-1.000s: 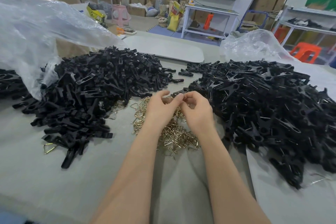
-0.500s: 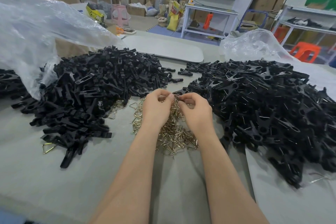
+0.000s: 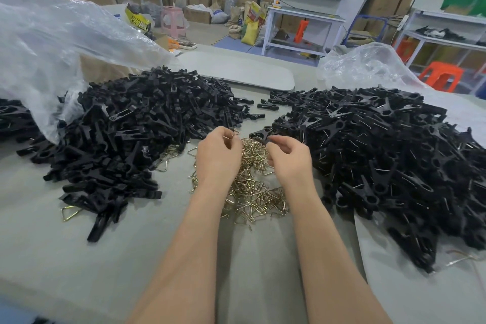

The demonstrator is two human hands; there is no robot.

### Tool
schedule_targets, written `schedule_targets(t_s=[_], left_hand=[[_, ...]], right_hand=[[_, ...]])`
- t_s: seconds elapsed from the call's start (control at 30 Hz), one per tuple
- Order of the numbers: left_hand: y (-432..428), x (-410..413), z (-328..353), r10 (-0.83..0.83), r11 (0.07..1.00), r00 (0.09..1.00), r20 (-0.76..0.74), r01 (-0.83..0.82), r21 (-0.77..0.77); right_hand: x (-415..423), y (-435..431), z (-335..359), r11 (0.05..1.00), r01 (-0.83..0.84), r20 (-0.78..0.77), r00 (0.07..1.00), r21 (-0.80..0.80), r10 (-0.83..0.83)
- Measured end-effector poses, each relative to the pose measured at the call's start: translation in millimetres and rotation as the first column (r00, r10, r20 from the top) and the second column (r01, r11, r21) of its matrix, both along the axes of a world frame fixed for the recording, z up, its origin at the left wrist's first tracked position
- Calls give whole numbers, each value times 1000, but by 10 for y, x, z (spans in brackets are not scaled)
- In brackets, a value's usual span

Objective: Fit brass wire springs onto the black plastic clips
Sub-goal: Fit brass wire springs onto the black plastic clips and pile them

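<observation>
A heap of brass wire springs [image 3: 253, 187] lies on the grey table between my forearms. My left hand [image 3: 217, 156] pinches one brass spring [image 3: 231, 135] at its fingertips above the heap. My right hand [image 3: 288, 156] has its fingers curled round a black plastic clip [image 3: 261, 134] at the edge of the right pile. The two hands are a little apart. A pile of black clip parts [image 3: 136, 134] lies to the left. A pile of black clips with wire springs on them [image 3: 389, 160] lies to the right.
A clear plastic bag [image 3: 52, 50] billows over the left pile, and another bag [image 3: 368, 66] sits behind the right one. A grey board [image 3: 236, 68] lies at the back of the table. Stray springs [image 3: 69, 212] lie by the left pile. Cartons, workbenches and stools stand beyond.
My hands were together over the springs, working on one clip. Now they have parted; the left one holds a spring and the right one has moved toward the right pile with the clip.
</observation>
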State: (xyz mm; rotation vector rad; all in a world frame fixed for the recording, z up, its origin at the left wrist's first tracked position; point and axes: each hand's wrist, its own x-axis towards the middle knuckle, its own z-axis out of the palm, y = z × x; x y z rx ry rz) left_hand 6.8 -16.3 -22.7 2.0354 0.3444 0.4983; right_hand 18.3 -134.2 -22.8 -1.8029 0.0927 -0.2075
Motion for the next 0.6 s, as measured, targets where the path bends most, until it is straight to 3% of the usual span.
schedule_targets(t_s=[0.07, 0.13, 0.23, 0.4, 0.6], left_hand=[[2, 9, -23, 15, 991, 999, -47, -8, 133], [57, 21, -43, 142, 947, 988, -53, -120, 297], [203, -13, -67, 325, 894, 941, -92, -274, 354], [228, -40, -115, 263, 911, 902, -343, -116, 395], [255, -16, -134, 247, 897, 916, -315, -93, 432]], right_hand=[[2, 1, -10, 1000, -7, 13, 1000, -11, 7], [7, -2, -22, 1000, 8, 8, 1000, -5, -7], [19, -25, -39, 998, 38, -6, 999, 44, -38], [40, -29, -42, 997, 52, 3, 999, 52, -52], [44, -18, -57, 998, 32, -8, 999, 55, -31]])
